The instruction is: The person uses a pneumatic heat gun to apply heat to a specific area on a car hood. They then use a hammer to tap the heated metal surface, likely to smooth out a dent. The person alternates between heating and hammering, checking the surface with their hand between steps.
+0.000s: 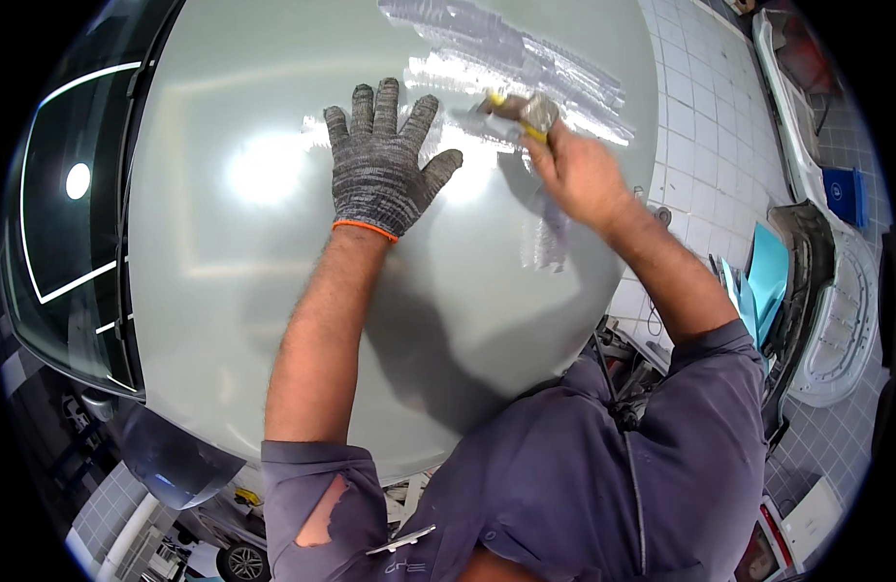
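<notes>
My left hand (382,170) wears a grey knitted glove with an orange cuff. Its fingers are spread and it lies flat on a pale grey-green car bonnet (303,330). My bare right hand (582,175) is closed around a yellow-handled scraper (516,112) with a metal head, smeared by motion. The scraper is over the bonnet, beside long streaks of shiny bare metal and dull grey (526,53). A smaller streaked patch (547,233) is below my right hand. Whether the blade touches the surface I cannot tell.
The car's dark windscreen (80,213) borders the bonnet on the left. White floor tiles (695,126) run along the right. Beyond them lie loose car panels (836,320), light-blue sheets (766,272) and a blue box (844,194). A wheel (244,561) shows at lower left.
</notes>
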Motion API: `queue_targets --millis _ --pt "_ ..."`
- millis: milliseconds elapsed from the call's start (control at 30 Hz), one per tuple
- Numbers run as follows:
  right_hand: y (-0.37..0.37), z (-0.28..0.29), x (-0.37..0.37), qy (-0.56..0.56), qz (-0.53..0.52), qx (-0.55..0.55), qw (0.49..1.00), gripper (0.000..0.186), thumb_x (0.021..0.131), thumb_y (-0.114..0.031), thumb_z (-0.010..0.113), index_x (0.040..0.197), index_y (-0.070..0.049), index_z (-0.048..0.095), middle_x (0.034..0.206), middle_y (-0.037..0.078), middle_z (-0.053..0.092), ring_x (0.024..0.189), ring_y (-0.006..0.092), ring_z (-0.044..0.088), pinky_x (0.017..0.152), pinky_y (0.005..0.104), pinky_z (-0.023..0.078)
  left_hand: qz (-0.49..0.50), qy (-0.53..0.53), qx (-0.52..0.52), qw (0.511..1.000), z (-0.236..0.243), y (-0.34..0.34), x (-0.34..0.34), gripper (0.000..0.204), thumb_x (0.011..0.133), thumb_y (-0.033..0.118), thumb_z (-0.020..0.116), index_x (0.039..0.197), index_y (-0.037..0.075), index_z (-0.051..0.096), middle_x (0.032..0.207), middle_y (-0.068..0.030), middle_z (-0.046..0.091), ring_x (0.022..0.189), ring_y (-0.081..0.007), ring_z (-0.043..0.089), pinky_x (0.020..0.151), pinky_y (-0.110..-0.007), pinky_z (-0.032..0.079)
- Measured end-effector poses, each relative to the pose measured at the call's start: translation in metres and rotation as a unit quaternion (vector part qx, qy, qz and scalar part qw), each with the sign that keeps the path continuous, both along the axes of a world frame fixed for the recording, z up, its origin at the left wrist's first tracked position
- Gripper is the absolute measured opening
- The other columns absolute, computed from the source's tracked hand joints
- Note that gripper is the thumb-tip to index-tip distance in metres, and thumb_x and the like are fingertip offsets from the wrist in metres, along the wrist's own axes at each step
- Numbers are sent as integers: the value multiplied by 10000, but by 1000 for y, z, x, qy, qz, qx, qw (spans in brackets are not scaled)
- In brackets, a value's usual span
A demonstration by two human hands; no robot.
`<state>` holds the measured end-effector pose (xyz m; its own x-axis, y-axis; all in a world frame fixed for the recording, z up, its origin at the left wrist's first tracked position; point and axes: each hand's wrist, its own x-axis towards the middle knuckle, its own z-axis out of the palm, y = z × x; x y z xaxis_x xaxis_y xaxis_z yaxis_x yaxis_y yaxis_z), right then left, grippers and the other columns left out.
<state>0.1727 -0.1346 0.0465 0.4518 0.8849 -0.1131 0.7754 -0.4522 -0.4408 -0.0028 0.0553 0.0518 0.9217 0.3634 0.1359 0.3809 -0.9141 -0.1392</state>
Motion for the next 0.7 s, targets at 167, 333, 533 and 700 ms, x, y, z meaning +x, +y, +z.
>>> queue_targets --millis 167,333,533,700 --pt "2 11 7 0 0 -14 1000 304 1025 -319 521 1040 -15 523 766 208 689 676 396 684 638 511 550 -23 -7 8 1000 -16 -14 1 714 957 582 540 1489 109 494 1577 -139 418 1442 -329 379 1181 -571 234" --pt "-15 -12 8 -31 43 30 998 301 1012 -313 538 1026 -12 536 738 202 686 653 393 680 612 512 547 34 -31 -73 996 -16 -47 3 739 961 529 559 1511 50 444 1603 -159 379 1493 -325 332 1239 -536 183" --pt "-12 -7 21 -65 69 19 995 301 1019 -322 523 1024 -22 545 695 179 680 672 403 692 621 507 561 116 56 -127 983 8 -92 3 775 980 506 556 1559 42 332 1650 -155 270 1533 -316 231 1262 -478 165" --pt "-13 11 24 -52 71 -9 996 337 1024 -350 513 1033 -15 545 730 198 693 684 417 692 664 533 561 165 104 -164 967 30 -126 -8 725 980 438 550 1553 43 347 1648 -155 280 1535 -304 238 1263 -457 176"
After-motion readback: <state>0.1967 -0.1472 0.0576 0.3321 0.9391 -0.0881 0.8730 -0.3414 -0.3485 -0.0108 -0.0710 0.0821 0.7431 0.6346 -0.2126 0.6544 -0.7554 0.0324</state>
